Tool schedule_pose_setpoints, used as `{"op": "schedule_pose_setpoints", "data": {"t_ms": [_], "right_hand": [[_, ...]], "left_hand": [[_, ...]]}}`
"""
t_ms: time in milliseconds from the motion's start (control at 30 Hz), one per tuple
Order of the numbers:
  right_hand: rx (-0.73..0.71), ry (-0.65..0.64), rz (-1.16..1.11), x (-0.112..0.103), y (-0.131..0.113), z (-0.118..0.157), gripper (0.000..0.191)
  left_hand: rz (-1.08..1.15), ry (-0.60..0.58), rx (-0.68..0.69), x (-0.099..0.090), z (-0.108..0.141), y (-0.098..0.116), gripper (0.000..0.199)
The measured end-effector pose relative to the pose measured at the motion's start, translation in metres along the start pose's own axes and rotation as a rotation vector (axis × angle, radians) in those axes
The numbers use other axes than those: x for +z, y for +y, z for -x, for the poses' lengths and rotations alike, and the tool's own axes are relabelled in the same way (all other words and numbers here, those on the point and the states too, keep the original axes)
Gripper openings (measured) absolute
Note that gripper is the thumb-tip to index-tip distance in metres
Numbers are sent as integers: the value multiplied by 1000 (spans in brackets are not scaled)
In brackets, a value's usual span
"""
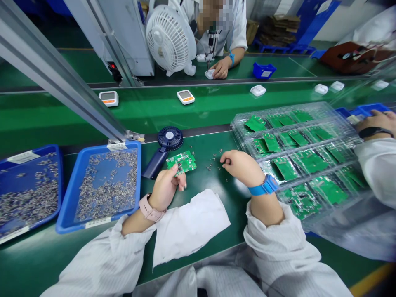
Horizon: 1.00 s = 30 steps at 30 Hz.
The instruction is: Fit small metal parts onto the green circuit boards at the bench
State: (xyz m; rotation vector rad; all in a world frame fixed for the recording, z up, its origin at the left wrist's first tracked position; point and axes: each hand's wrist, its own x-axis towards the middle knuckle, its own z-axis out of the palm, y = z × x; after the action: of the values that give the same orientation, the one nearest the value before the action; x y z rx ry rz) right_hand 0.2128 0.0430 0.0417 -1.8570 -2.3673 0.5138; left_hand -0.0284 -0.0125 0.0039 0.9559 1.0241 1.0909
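Observation:
My left hand (164,187) grips a green circuit board (185,163) by its near edge, thumb on top. Small parts and solder points show on the board's upper face. To the right, my right hand (244,168) is held low over the bench with thumb and forefinger pinched together; anything between them is too small to make out. Beside those fingertips lie several tiny metal parts (209,168), scattered on the green surface. A white cloth (193,227) is spread below my hands. A dark blue handheld fan (170,139) rests just behind the board.
Two blue trays (68,212) of small metal pieces stand left. At right, a clear plastic tray (236,122) holds several circuit boards, with another person's hand (379,121) beyond it. White devices (185,97) sit on the green conveyor (145,105). Across it, a co-worker (221,68) works beside a white fan (170,39).

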Motion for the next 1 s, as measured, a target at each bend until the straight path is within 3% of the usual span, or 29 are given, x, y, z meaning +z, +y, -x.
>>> {"op": "schedule_pose_setpoints", "data": {"t_ms": [233, 433, 567, 800, 1000], "right_hand": [[-23, -94, 72, 5, -4, 1, 7], [-37, -62, 9, 1, -18, 2, 17], [-18, -129, -35, 1, -18, 1, 18], [74, 69, 73, 6, -10, -1, 18], [9, 27, 89, 1, -6, 3, 17]], "left_hand": [[36, -6, 0, -1, -1, -3, 57], [41, 4, 8, -1, -1, -4, 57], [43, 0, 8, -1, -1, -3, 57], [37, -2, -3, 0, -1, -3, 57], [29, -5, -4, 0, -1, -3, 57]]}}
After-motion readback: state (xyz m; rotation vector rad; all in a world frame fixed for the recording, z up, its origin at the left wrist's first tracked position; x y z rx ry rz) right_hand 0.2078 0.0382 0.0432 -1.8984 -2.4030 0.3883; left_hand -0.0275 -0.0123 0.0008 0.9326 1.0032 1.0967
